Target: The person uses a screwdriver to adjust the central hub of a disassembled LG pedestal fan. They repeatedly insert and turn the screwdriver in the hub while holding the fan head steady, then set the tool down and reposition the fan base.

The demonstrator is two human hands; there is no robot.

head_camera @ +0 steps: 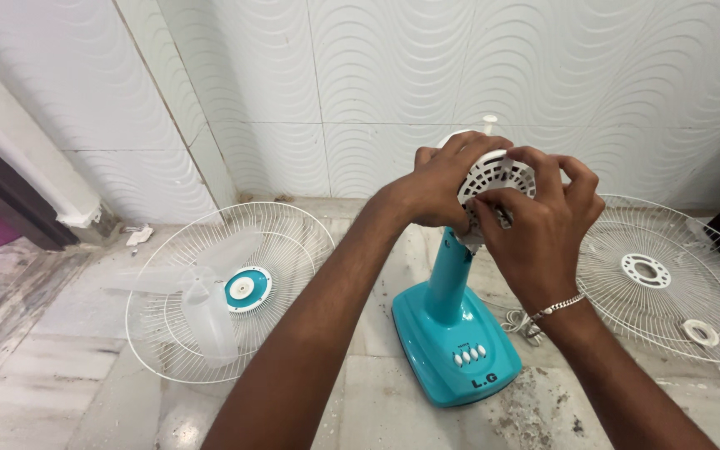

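Motor housing [493,177]: white, round, vented with slots; sits atop the teal stand, at centre of view, in front of the tiled wall.
Left hand [442,187]: wrapped over the left and upper side of the motor housing; grip closed on it, fingers curled across the top.
Right hand [539,221]: on the right and front of the motor housing; grip closed on it, fingertips pressed to the vented face; a silver bracelet [557,306] sits at the wrist.
Position of housing to grips: held between both hands, touching each; most of its body is hidden by the fingers.
Stand [452,275]: teal column, upright, rising from the base to the housing.
Base [452,350]: teal, on the floor, with a row of white push buttons [469,355] on its front.
Front guard with blade [231,287]: white wire grille lying flat on the floor to the left of the base, a translucent three-blade propeller [202,296] and a teal hub resting on it.
Rear guard [668,279]: white wire grille lying flat on the floor to the right, with a white ring [700,332] on it.
Cord [517,321]: white, coiled on the floor just right of the base.
Floor [68,367]: pale marble tiles, dusty near the base.
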